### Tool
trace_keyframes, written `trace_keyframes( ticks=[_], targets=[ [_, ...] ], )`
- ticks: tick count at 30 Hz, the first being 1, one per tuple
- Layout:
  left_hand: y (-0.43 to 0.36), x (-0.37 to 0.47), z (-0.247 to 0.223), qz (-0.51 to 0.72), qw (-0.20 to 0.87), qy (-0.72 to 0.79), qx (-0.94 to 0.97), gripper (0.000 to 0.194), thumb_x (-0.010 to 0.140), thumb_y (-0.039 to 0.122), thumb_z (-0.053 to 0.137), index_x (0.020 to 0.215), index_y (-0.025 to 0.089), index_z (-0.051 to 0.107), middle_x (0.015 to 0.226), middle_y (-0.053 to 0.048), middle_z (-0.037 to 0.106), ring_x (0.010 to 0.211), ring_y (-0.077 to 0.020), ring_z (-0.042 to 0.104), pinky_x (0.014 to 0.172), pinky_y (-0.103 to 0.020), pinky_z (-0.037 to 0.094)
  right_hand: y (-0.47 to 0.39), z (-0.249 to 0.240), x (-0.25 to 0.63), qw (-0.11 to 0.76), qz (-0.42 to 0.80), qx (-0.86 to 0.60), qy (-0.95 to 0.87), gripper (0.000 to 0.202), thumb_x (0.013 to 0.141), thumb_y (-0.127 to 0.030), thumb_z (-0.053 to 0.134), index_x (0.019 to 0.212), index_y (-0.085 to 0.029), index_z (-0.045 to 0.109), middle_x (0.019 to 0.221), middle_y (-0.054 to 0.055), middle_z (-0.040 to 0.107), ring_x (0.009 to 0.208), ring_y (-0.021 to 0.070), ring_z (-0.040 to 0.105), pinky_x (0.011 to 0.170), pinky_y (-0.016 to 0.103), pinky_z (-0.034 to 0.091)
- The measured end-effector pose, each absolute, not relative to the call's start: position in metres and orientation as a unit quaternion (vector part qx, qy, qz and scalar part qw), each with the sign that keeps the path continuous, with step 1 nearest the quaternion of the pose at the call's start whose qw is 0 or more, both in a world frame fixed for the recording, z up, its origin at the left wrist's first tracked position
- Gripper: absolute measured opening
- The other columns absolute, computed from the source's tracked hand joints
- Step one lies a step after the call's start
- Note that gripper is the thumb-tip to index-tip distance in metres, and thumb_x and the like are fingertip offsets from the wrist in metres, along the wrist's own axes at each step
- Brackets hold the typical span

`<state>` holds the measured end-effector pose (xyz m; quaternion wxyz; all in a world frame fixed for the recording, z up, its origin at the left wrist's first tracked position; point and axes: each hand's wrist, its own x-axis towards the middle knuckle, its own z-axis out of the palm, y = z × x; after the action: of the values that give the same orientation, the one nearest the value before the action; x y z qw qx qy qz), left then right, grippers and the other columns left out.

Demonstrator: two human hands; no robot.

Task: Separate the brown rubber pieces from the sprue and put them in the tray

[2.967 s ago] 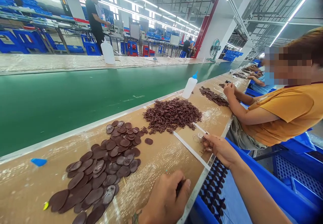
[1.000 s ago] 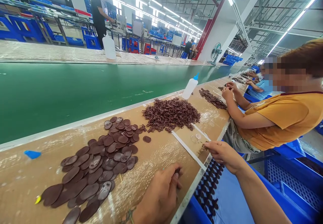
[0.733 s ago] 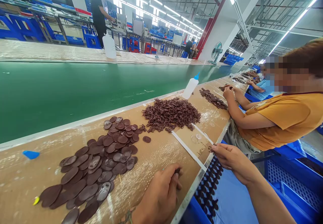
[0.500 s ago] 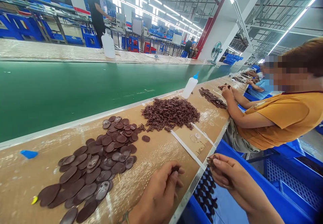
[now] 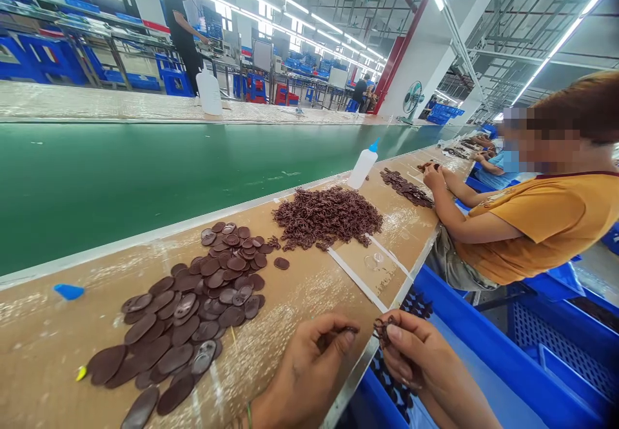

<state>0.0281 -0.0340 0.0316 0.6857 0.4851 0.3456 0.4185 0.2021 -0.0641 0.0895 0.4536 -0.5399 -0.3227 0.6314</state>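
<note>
My left hand (image 5: 309,358) is closed in a pinch over the table edge, with a small brown piece just showing at its fingertips; its kind is mostly hidden. Opposite it, my right hand (image 5: 416,351) grips a brown curly piece (image 5: 382,330) between thumb and fingers. A small gap separates the fingertips of the two hands. Beyond them lies a heap of brown curly pieces (image 5: 329,217). To the left spreads a pile of flat brown oval pieces (image 5: 186,329), some shiny, and one oval piece (image 5: 281,263) lies apart.
A white squeeze bottle (image 5: 363,168) with a blue tip stands behind the heap. Blue bins (image 5: 459,326) holding rows of dark pieces sit below the table edge. A green conveyor belt (image 5: 145,177) runs behind. A co-worker in an orange shirt (image 5: 546,222) sits at the right.
My right hand has moved left with the curly piece, close to my left hand. The left hand has turned slightly, and less of its brown piece shows.
</note>
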Motion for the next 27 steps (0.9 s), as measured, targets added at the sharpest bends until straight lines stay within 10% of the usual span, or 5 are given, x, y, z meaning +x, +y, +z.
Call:
trace_keyframes(
  ticks=[10, 17, 23, 27],
  targets=[
    [-0.029, 0.028, 0.028, 0.427, 0.730, 0.317, 0.429, 0.033, 0.085, 0.046, 0.067, 0.093, 0.014, 0.065, 0.075, -0.001, 0.066, 0.065, -0.0111, 0.056, 0.064, -0.023, 0.046, -0.067, 0.064, 0.178, 0.512, 0.651, -0.506, -0.240, 0.028, 0.080, -0.040, 0.077, 0.077, -0.014, 0.067, 0.069, 0.002, 0.064, 0.040, 0.0023, 0.039, 0.042, 0.019, 0.023],
    [-0.027, 0.025, 0.026, 0.388, 0.708, 0.368, 0.460, 0.048, 0.081, 0.058, 0.067, 0.102, 0.015, 0.076, 0.071, -0.002, 0.064, 0.056, -0.0093, 0.046, 0.053, -0.022, 0.037, -0.067, 0.064, 0.173, 0.555, 0.661, -0.459, -0.214, 0.025, 0.083, -0.038, 0.075, 0.076, -0.015, 0.066, 0.063, -0.001, 0.057, 0.046, 0.0052, 0.043, 0.045, 0.018, 0.029],
    [-0.025, 0.024, 0.029, 0.393, 0.671, 0.324, 0.539, 0.031, 0.089, 0.040, 0.059, 0.100, 0.019, 0.080, 0.089, -0.008, 0.071, 0.089, -0.0219, 0.061, 0.089, -0.034, 0.045, -0.068, 0.063, 0.182, 0.557, 0.716, -0.373, -0.194, 0.019, 0.087, -0.032, 0.071, 0.086, -0.014, 0.068, 0.070, 0.000, 0.057, 0.049, 0.0049, 0.044, 0.045, 0.017, 0.032],
    [-0.024, 0.024, 0.026, 0.383, 0.680, 0.362, 0.510, 0.032, 0.081, 0.038, 0.066, 0.103, 0.018, 0.078, 0.085, -0.006, 0.068, 0.079, -0.0191, 0.060, 0.075, -0.030, 0.049, -0.069, 0.064, 0.187, 0.530, 0.825, -0.168, -0.104, 0.017, 0.088, -0.027, 0.069, 0.084, -0.011, 0.066, 0.063, -0.006, 0.045, 0.043, 0.0013, 0.032, 0.038, 0.013, 0.029]
  ],
)
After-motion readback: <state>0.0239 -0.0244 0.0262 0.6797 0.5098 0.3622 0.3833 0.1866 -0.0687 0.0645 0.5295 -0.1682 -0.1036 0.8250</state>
